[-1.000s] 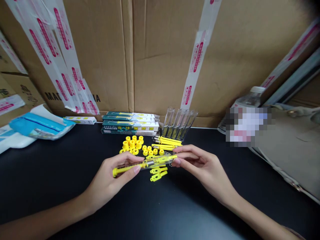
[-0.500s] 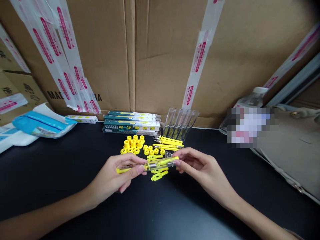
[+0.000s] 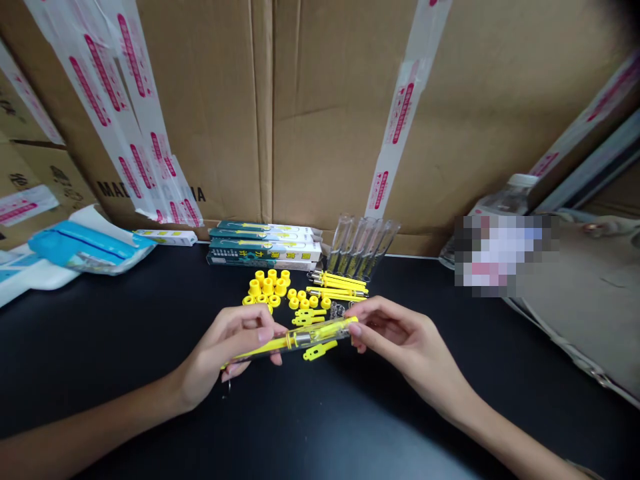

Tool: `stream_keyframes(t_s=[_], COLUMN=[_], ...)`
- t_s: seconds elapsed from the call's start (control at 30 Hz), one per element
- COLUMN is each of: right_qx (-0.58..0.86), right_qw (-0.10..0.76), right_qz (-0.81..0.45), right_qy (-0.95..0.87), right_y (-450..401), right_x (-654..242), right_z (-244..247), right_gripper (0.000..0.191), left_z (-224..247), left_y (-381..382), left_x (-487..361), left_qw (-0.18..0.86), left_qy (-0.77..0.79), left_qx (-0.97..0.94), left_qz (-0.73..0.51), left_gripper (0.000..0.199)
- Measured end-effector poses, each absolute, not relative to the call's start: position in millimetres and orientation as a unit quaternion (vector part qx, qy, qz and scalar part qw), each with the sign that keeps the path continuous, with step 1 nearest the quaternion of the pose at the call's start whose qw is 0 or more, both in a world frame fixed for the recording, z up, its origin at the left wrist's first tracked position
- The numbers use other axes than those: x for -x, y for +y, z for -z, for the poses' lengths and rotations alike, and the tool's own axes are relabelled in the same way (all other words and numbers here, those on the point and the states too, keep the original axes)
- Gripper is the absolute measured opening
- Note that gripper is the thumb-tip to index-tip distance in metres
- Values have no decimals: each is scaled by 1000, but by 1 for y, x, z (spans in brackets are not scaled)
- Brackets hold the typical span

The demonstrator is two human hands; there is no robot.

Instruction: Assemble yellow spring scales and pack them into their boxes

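A clear tube [image 3: 325, 329] with yellow and metal parts inside lies nearly level between my hands. My left hand [image 3: 233, 343] is closed round its left part, where a yellow rod shows, and a small metal hook hangs below these fingers. At the right end, by a yellow cap, my right hand [image 3: 395, 333] pinches the tube between thumb and fingers. Just beyond are flat yellow pieces [image 3: 320, 350], small yellow rings [image 3: 305, 303], larger yellow caps [image 3: 268, 287], metal springs [image 3: 337, 310] and yellow rods [image 3: 340, 283].
Several clear tubes [image 3: 360, 247] lean against the cardboard [image 3: 330, 120] behind. Printed small boxes [image 3: 265, 250] are stacked beside them. A blue packet [image 3: 90, 247] lies at the left; a bottle [image 3: 517, 193] and a pale bag [image 3: 580, 287] stand at the right.
The yellow rod now shows further out at the left end, with the metal hook below my left hand. My left hand has shifted slightly left; my right hand is almost unmoved.
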State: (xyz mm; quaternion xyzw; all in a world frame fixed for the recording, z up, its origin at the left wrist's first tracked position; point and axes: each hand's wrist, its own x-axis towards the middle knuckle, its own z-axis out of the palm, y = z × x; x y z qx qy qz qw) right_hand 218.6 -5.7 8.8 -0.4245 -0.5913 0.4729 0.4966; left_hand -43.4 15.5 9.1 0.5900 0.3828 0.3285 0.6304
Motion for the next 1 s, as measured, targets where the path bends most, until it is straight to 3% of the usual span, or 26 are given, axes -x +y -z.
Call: stream_keyframes(t_s=[0.3,0.57,1.0], right_qx=[430,431,424], right_qw=[500,493,489], right_qz=[-462,-480,-513], right_qy=[-593,-584,-564], right_y=[-6,-5,-9], right_x=[-218,-218,-216], right_z=[-12,-11,-14], right_gripper=[22,20,17], left_z=[-15,-14,-20], left_y=[14,16,4], left_x=[41,44,42], left_qw=[577,627,526], left_qy=[404,386,438], left_qx=[-644,-604,-624], left_qz=[-298,-304,-378], left_gripper=[46,54,41])
